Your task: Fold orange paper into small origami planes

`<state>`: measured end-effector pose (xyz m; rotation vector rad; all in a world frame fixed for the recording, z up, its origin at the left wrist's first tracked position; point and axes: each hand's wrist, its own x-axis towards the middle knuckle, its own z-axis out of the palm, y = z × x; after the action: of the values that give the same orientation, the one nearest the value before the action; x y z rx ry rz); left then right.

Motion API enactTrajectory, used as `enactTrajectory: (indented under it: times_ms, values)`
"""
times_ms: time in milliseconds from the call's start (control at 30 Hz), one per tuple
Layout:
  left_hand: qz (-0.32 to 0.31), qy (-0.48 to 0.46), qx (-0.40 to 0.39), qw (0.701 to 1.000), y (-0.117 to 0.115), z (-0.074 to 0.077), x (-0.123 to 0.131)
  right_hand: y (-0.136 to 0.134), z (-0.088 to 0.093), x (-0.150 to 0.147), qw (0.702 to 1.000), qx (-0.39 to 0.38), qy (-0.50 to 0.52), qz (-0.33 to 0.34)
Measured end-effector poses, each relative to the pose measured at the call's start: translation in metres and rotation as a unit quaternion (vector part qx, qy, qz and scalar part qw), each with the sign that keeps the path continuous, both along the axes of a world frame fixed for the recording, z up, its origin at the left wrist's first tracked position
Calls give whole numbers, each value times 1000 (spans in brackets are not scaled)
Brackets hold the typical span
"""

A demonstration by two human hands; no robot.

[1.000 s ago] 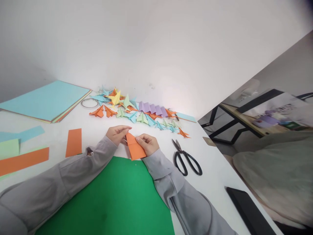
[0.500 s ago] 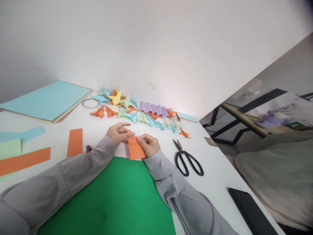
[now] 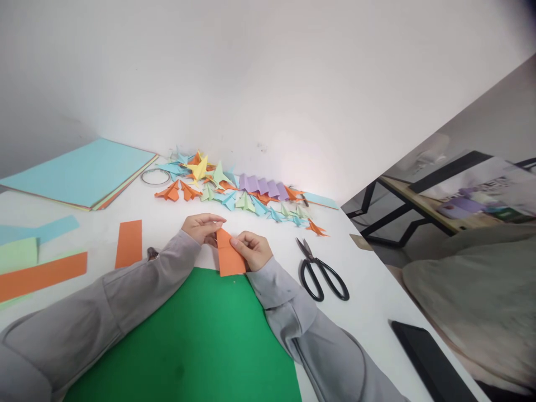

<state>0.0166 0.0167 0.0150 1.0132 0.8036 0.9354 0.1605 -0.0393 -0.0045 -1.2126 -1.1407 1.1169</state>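
Between my hands is a piece of orange paper [image 3: 231, 261], its top slanting down to the right and a crease line crossing it. My left hand [image 3: 203, 228] pinches its upper left corner between thumb and fingers. On its right edge my right hand [image 3: 253, 249] grips with the thumb on the front face and the fingers curled behind. The paper's lower edge is just over the far edge of a green mat [image 3: 201, 335]. What lies behind the paper is hidden.
Black-handled scissors [image 3: 320, 273] lie open to the right. Several folded paper shapes [image 3: 247, 198] line the wall. Cut strips, among them an orange strip [image 3: 129, 244], lie left. Behind them sits a stack of coloured sheets [image 3: 84, 173]. A black flat object [image 3: 429, 357] is near right.
The paper's top, square before, now runs to a slanted point. My left hand has closed on its upper left corner, and my right hand has shifted slightly left.
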Motion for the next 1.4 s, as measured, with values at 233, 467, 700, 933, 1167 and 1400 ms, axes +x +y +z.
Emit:
enactTrajectory:
  times_ms: [233,467,700,933,1167,1400]
  values:
    - [8,16,-5,1000,-1,4,0,-4,8,-1,999,2,-3,32]
    - [11,31,56,998,-6,-3,5,-1,8,-1,999,-10,33,-21]
    - [-37,50,47,997,3,-7,1,4,1,5,997,-6,83,-11]
    - [-45,35,65,996,-1,-7,2,4,0,5,997,-14,78,21]
    - [-99,32,52,993,1,-5,0,2,7,3,989,-38,135,46]
    - [-88,7,-1,996,2,3,-1,11,1,8,981,-24,181,-67]
